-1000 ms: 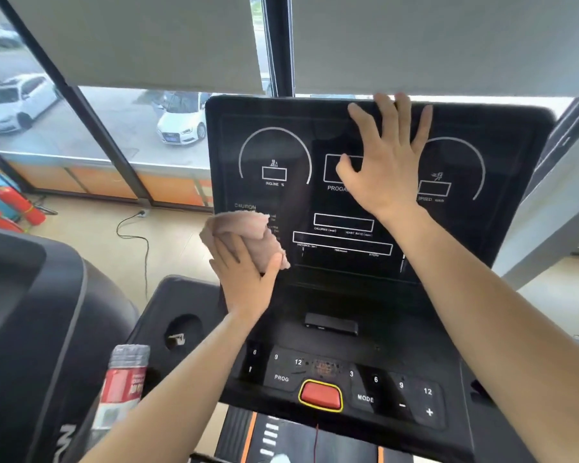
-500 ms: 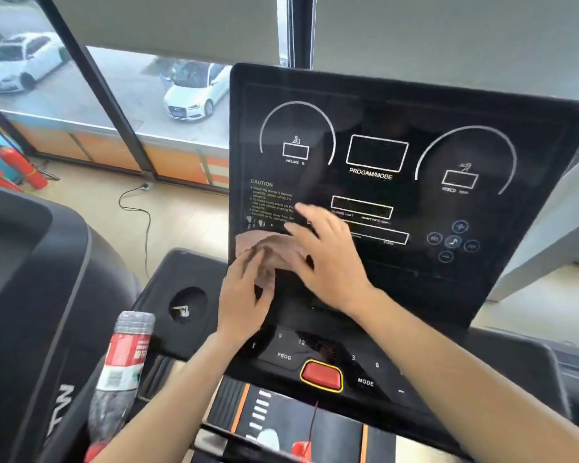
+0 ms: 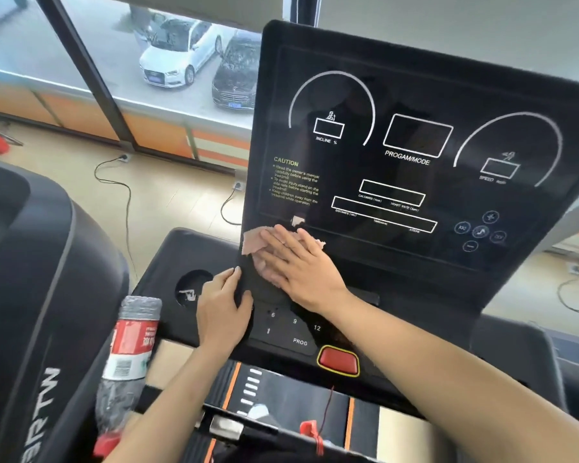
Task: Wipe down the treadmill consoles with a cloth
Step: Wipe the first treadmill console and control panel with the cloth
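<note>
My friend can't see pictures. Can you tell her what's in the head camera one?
A person's right hand presses a pinkish cloth flat on the lower left of a black treadmill console. Their left hand grips the console's left edge, near a plastic bottle.

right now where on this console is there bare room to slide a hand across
Free: the upper display panel above the CAUTION text, and its right side by the round buttons. Crowded: the lower-left corner, where the right hand presses the cloth and the left hand grips the edge.
</note>
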